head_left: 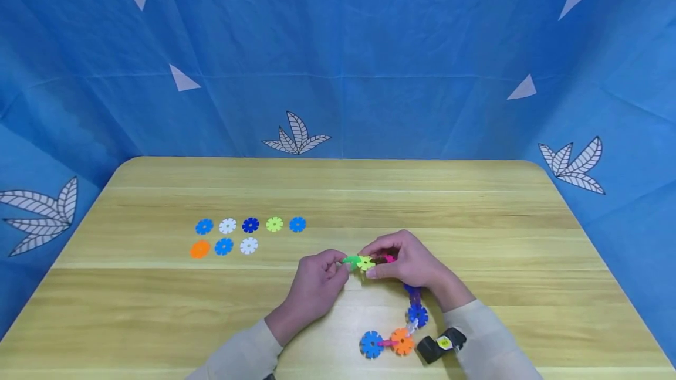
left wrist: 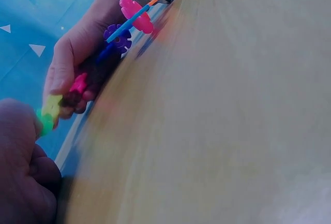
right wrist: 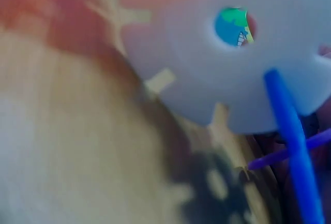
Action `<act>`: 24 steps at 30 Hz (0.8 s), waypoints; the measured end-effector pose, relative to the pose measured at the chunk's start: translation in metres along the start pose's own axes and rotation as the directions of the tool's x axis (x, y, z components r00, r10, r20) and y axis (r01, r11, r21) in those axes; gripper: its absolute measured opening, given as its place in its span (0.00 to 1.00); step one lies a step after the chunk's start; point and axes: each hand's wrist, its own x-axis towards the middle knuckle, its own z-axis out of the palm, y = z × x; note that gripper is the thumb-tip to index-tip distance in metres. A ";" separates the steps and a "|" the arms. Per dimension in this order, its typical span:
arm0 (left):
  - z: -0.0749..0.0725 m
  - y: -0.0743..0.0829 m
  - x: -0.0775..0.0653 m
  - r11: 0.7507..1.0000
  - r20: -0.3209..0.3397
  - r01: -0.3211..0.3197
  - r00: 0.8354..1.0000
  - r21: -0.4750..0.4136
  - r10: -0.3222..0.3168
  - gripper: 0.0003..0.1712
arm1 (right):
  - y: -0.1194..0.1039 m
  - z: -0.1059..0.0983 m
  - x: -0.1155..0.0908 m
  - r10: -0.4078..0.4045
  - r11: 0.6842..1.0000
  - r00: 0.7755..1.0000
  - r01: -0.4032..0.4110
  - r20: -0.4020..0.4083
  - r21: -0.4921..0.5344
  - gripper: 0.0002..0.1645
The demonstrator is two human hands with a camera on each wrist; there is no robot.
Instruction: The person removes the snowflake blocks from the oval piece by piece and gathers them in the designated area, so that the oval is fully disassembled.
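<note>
Both hands meet over the table's front middle. My left hand (head_left: pixel 310 286) pinches a green notched disc (head_left: pixel 351 261). Thumb and fingers of my right hand (head_left: pixel 414 263) hold a yellow-green notched disc (head_left: pixel 365 263), which overlaps the green one. From it a chain of joined discs runs under the right palm, partly hidden: a pink disc (head_left: pixel 389 258), dark blue (head_left: pixel 417 315), white (head_left: pixel 412 326), orange (head_left: pixel 402 342) and, at its end, a blue disc (head_left: pixel 371 345). In the right wrist view a white disc (right wrist: pixel 176 74) looms close.
Left on the wooden table (head_left: pixel 132 304) lie two rows of loose notched discs, among them an orange disc (head_left: pixel 200 249), a white disc (head_left: pixel 249 246) and a lime disc (head_left: pixel 274 224). A black wrist camera (head_left: pixel 440 345) sits by the right sleeve. Blue cloth (head_left: pixel 338 46) hangs behind.
</note>
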 end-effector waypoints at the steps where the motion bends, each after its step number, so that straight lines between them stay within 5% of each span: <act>1: 0.000 0.000 0.000 1.000 -0.001 0.001 1.000 0.004 -0.001 0.04 | 0.000 0.000 0.000 -0.001 1.000 1.000 0.001 -0.002 -0.002 0.16; 19: 0.003 -0.005 -0.001 0.995 0.013 -0.083 0.997 0.052 0.082 0.02 | 0.001 0.004 0.001 -0.002 0.997 1.000 0.000 -0.026 -0.078 0.17; 24: -0.001 -0.007 -0.003 0.999 -0.141 -0.035 0.989 -0.026 0.031 0.04 | 0.002 0.004 -0.002 -0.005 0.995 0.998 -0.001 -0.069 -0.097 0.15</act>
